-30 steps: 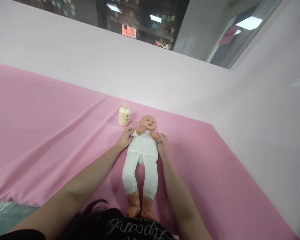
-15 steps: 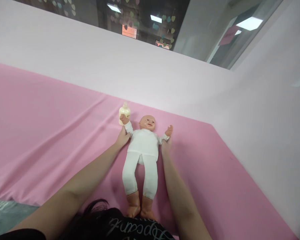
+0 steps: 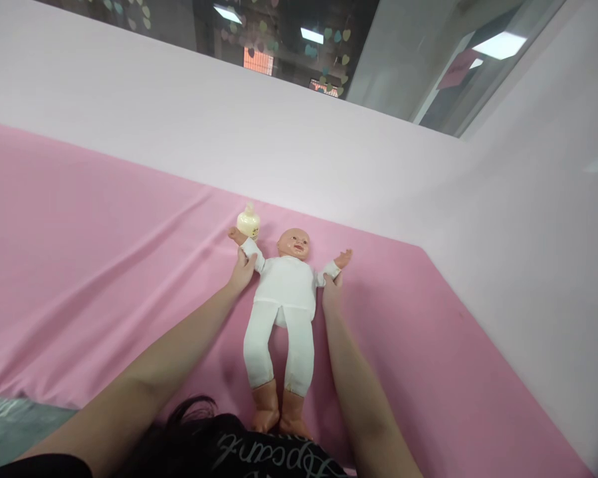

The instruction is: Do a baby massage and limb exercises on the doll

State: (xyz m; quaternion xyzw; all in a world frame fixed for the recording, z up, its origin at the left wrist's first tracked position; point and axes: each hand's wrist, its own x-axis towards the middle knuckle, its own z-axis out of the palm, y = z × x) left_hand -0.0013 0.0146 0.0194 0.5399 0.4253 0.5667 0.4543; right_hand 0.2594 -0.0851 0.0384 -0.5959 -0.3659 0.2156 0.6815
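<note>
A baby doll (image 3: 285, 285) with a white cloth body lies on its back, its head toward the wall and its feet against my black shirt. My left hand (image 3: 242, 269) is closed around the doll's forearm on the left side of the view. On the other side, my right hand (image 3: 332, 291) grips the doll's other forearm near the sleeve end. Both doll arms are spread outward, hands up. Just behind the doll's left-side hand stands a cream-coloured pump bottle (image 3: 248, 222), partly covered by that hand.
A pink cloth (image 3: 104, 245) with creases covers the table. Behind it rises a white wall (image 3: 279, 146) with a window (image 3: 289, 40) bearing heart stickers. Another white wall (image 3: 543, 252) borders the right edge. Grey floor (image 3: 14, 431) shows at the lower left.
Both doll arms have swung further outward, the left-side one toward the left and the right-side one toward the right. My hands moved with them. The doll's body and the bottle stayed put.
</note>
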